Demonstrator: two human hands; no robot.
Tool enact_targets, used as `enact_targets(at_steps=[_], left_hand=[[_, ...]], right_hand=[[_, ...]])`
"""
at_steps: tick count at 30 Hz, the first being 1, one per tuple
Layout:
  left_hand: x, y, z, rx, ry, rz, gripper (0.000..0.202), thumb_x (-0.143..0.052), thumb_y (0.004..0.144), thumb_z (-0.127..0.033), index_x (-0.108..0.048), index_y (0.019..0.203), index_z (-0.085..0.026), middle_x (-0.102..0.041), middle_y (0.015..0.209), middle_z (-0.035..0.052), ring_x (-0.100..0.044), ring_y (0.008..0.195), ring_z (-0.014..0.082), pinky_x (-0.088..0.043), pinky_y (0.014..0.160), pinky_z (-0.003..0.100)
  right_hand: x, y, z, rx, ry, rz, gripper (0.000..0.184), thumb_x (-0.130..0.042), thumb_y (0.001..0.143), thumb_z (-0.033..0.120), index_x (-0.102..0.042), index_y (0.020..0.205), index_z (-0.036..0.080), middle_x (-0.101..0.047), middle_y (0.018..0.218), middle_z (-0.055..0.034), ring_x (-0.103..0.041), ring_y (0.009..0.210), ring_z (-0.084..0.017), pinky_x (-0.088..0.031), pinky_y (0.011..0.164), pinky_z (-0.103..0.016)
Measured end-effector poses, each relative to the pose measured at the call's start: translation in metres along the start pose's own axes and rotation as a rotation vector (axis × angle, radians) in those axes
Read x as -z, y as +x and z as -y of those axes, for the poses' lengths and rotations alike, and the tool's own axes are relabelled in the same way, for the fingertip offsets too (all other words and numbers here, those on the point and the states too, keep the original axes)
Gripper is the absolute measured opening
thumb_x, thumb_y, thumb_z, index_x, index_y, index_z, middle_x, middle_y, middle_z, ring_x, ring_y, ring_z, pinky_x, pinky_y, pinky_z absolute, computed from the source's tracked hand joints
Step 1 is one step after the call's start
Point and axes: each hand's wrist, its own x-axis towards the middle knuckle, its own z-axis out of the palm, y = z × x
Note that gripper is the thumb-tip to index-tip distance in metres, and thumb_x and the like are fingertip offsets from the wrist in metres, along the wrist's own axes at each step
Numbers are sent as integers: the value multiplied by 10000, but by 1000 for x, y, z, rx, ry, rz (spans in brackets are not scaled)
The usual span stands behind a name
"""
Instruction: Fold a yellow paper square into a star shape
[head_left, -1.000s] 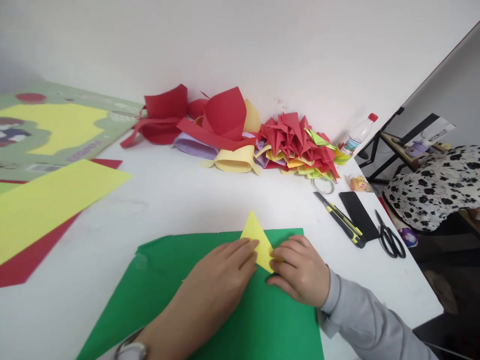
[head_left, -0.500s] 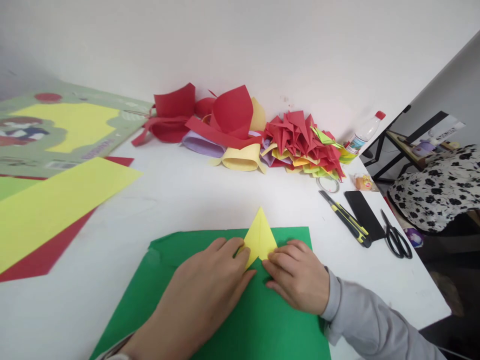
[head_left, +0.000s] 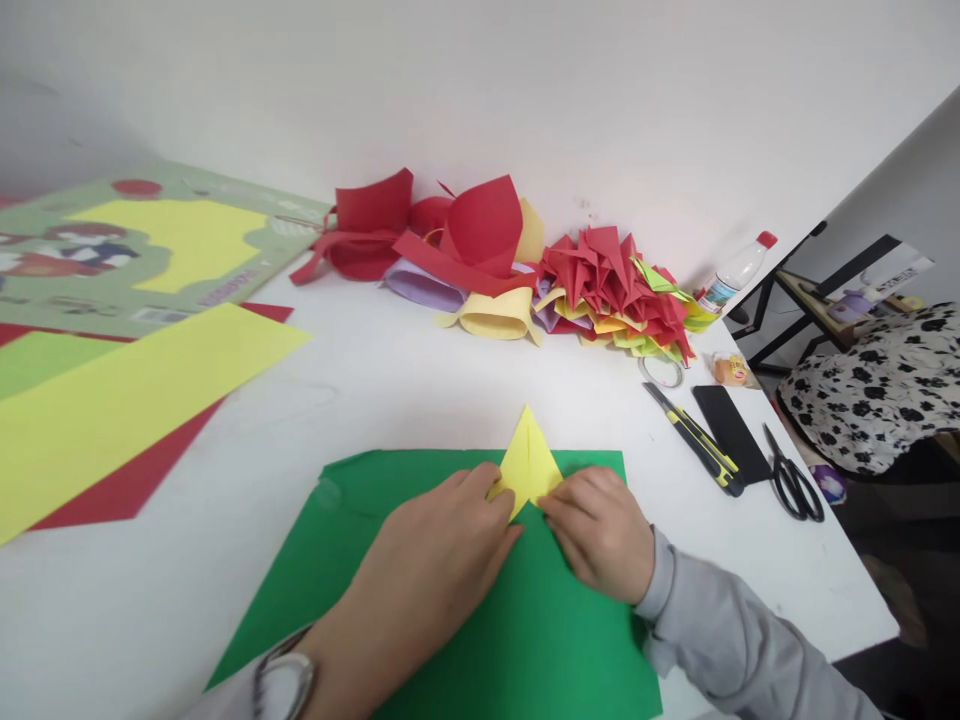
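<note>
A small folded yellow paper (head_left: 529, 462), pointed like a kite, lies on a green sheet (head_left: 465, 640) on the white table (head_left: 420, 390). My left hand (head_left: 431, 560) lies flat on the green sheet, its fingertips pressing the yellow paper's left edge. My right hand (head_left: 600, 530), in a grey sleeve, has its fingers bent and pinches the yellow paper's right corner. The paper's tip points away from me. A watch (head_left: 283, 682) sits on my left wrist.
A heap of folded red, yellow and green paper pieces (head_left: 615, 295) and curled red paper (head_left: 442, 235) lies against the wall. A utility knife (head_left: 694, 438), a black card (head_left: 731, 433), scissors (head_left: 791, 478), a tape ring (head_left: 661, 370) and a bottle (head_left: 739, 270) lie right. Yellow and red sheets (head_left: 127, 400) lie left.
The yellow paper has turned from tilted to upright, tip pointing away. Both hands shifted slightly with it and now hold its lower corners.
</note>
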Motion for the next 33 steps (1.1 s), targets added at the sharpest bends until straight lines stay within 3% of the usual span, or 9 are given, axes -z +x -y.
enact_targets(at_steps=[5,11,20,26,33], left_hand=[[1,0,2,-50,-53,-65,209,-443,931,-160,-650,902,-160,-636,1017,119,-653,891,274,-531,705,379],[1,-2,3,-48,-63,-89,214,-447,926,-163,-656,879,-160,-643,1014,117,-652,866,260,-518,683,355],[-1,1,0,-52,28,-132,245,-423,959,-196,-636,843,-162,-633,911,91,-638,847,248,-493,668,324],[3,0,4,-35,7,-136,245,-448,939,-185,-634,780,-167,-622,827,76,-637,780,250,-472,624,324],[6,-3,9,-29,-24,-19,252,-435,932,-196,-626,767,-196,-644,781,47,-659,729,243,-435,607,318]], right_hand=[[-2,0,-13,-104,210,-111,228,-480,979,176,-644,1133,137,-698,894,-93,-615,812,-190,-538,727,-342],[-6,5,-13,-155,166,-163,250,-458,998,207,-679,1097,144,-692,760,-64,-622,701,-179,-536,665,-318],[-10,9,-11,-175,100,-213,237,-460,988,182,-684,1051,138,-704,737,-57,-614,661,-170,-512,631,-301],[3,4,-9,41,29,-9,199,-508,963,223,-685,923,142,-689,866,-101,-611,815,-211,-519,718,-366],[9,-8,1,54,-188,60,228,-535,957,223,-654,1097,89,-670,1071,-160,-590,985,-259,-467,803,-424]])
